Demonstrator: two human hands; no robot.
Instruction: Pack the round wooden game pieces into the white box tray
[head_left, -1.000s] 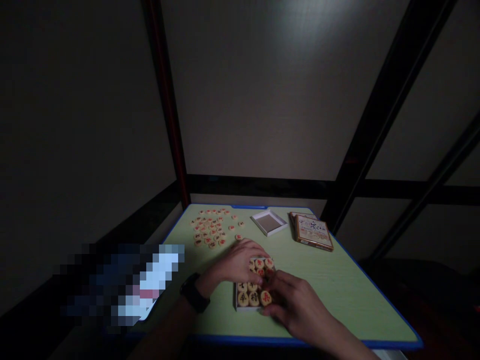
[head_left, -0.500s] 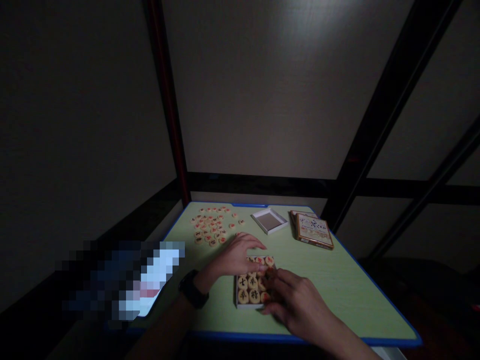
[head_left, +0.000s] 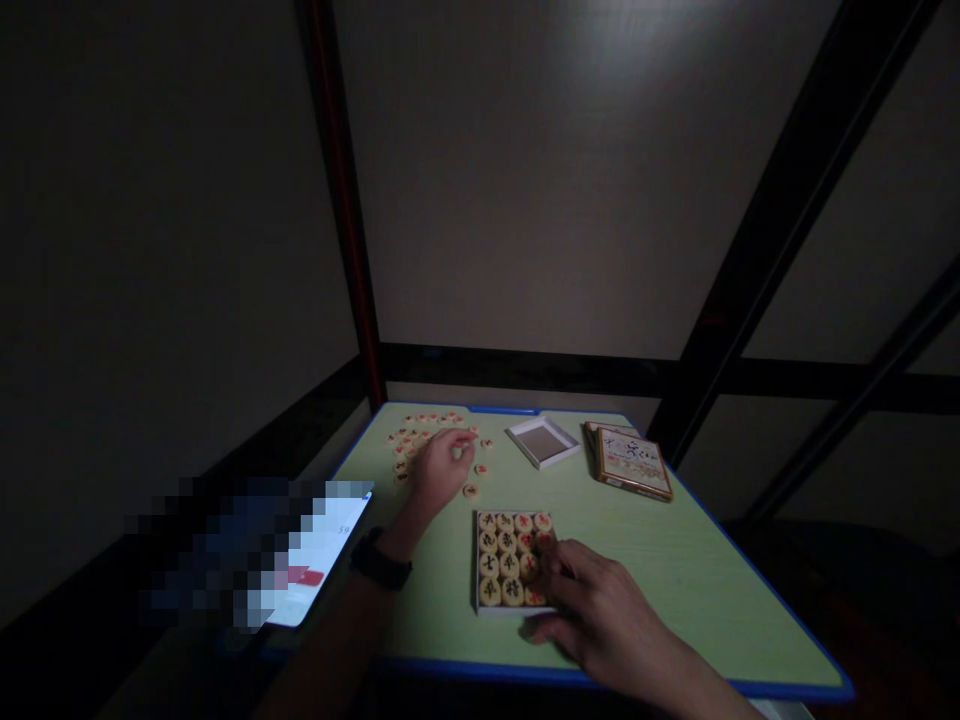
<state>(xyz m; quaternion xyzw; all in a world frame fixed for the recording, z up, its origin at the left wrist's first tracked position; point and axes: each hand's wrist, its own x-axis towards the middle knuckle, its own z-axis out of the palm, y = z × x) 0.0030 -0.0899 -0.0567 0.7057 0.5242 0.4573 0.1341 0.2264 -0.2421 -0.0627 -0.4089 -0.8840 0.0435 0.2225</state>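
A shallow white box [head_left: 477, 575] lies near the front of the table, holding rows of round Chinese chess pieces [head_left: 511, 565] with black and red characters. My right hand [head_left: 600, 605] is bent over the box's right side, fingertips over the right-hand pieces and thumb by the near corner. It hides part of the right column. Farther off, my left hand [head_left: 446, 462] reaches over the loose chess pieces [head_left: 409, 440] at the back left, thumb and fingers slightly apart; no piece shows between them. A few loose pieces [head_left: 470, 491] lie to its right.
An upturned white box lid [head_left: 541, 442] lies at the back middle. Two flat printed boxes [head_left: 634, 465] overlap at the back right. A lit, partly blurred screen [head_left: 330, 545] stands by the left edge. The green table [head_left: 675, 580] has a blue rim; walls stand behind it.
My left hand has moved from the box back and left to the loose pieces, uncovering the box's far rows. A piece right of the pile now shows nearer me. My right hand stays at the box.
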